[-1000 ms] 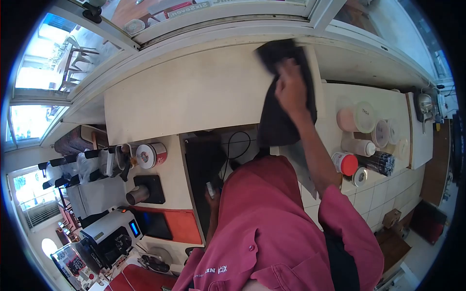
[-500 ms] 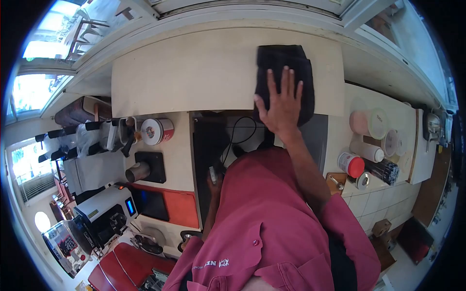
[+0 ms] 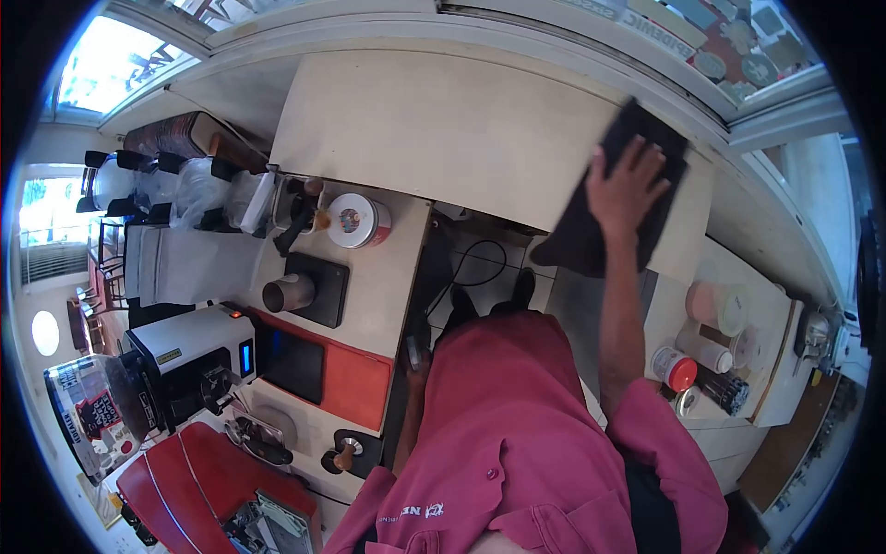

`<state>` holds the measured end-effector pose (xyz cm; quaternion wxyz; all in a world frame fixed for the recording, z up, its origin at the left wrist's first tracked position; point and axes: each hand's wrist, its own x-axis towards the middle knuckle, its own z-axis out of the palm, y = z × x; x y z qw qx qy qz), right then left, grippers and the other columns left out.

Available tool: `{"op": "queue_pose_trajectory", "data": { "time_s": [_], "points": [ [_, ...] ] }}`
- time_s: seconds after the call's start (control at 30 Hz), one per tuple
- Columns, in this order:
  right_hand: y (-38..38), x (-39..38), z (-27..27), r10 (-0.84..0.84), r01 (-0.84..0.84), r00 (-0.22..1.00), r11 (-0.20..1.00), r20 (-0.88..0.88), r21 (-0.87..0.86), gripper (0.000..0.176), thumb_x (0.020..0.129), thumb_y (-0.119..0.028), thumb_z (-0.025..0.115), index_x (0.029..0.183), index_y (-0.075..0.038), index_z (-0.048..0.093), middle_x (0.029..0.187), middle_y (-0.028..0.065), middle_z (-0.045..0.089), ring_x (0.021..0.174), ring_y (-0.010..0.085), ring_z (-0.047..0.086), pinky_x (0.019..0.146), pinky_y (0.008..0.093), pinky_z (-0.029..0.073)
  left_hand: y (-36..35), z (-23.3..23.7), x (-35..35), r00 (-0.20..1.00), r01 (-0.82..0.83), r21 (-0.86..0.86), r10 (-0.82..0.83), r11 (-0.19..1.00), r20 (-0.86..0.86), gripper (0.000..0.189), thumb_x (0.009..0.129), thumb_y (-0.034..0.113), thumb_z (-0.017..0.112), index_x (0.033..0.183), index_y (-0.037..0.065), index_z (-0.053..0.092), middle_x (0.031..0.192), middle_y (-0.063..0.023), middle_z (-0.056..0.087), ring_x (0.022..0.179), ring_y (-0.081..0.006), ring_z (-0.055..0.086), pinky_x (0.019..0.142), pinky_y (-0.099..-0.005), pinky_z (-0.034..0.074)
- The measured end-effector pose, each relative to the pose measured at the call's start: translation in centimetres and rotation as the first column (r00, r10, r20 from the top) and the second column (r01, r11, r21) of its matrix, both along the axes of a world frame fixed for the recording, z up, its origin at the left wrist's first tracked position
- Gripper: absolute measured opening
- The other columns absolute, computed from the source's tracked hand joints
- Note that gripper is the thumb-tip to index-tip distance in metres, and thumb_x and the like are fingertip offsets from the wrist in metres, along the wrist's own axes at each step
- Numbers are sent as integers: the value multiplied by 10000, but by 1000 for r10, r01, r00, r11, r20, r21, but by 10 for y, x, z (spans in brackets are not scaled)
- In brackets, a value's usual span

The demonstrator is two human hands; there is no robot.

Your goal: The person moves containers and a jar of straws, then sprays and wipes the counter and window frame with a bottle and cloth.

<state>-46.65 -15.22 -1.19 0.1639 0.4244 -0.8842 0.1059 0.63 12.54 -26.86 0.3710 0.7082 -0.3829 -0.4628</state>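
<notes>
At the desk's [image 3: 443, 138] far right corner, right grip [image 3: 628, 189] lies splayed flat on cloth [image 3: 577, 245]; broad, even pressure should wipe best.

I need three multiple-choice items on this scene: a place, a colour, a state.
1. Where does the black cloth lie? A on the red tray; B on the beige counter, at its right end; C on the floor.
2. What colour is the lid of the small white jar? A red; B blue; C green.
3. How is the right hand? A in a fist; B gripping a cup; C open, flat on the cloth.
Answers: B, it covers the counter's right end; A, the lid shows red; C, its spread fingers press the cloth.
</notes>
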Motion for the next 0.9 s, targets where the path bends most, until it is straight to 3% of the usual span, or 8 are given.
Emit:
{"op": "queue_pose_trajectory", "data": {
  "time_s": [0.13,0.4,0.6,0.7,0.8,0.83,0.9],
  "points": [
    [-64,90,10,303,-302,952,953,43,-38,693,990,-538,424,1562,-153,356,1595,303,255,1509,450,187,1172,683,112,16,-4,0,1000,-26,-45,25,999,-17,639,866,283,771,1362,-12,497,1212,-161,599,1103,-258,591,946,-396,480],
    [-180,216,13,747,-745,662,665,61,-49,607,1014,-439,393,1558,-170,370,1605,229,297,1516,374,219,1212,600,131,41,-12,1,987,-159,-95,160,983,2,542,857,239,769,1289,-13,559,1111,-132,635,1015,-234,618,889,-384,504],
    [-267,300,3,926,-927,371,374,69,-29,573,1021,-387,387,1548,-162,385,1628,143,299,1523,288,236,1248,493,135,34,32,-9,983,-178,-147,182,973,14,422,850,186,748,1194,-19,613,1035,-112,654,929,-220,630,843,-369,511],
    [-313,317,23,961,-958,265,254,80,131,558,1048,-397,351,1554,-163,368,1632,107,301,1525,246,233,1254,458,157,35,43,-10,984,-166,-161,174,973,32,375,854,183,736,1145,-17,610,1010,-103,648,906,-206,617,821,-360,508],
    [-355,313,22,976,-975,192,177,107,133,543,1052,-384,353,1545,-159,381,1628,98,312,1518,239,251,1255,451,172,49,36,-14,941,-336,-99,329,937,-79,347,852,191,732,1104,-12,607,999,-104,648,900,-203,611,807,-366,505],
    [-360,308,23,977,-974,186,171,99,148,529,1053,-369,359,1534,-152,397,1619,100,330,1511,251,270,1254,448,189,48,38,-10,963,-270,-73,269,960,-19,330,849,196,725,1082,-4,606,979,-108,648,880,-204,608,797,-372,503],
    [-360,296,20,976,-976,195,184,93,116,526,1052,-364,366,1532,-152,402,1613,104,341,1506,256,281,1249,451,203,49,39,-11,957,-287,-71,289,955,19,325,850,195,721,1084,0,609,959,-101,643,863,-205,603,796,-371,503]
  ]
}}
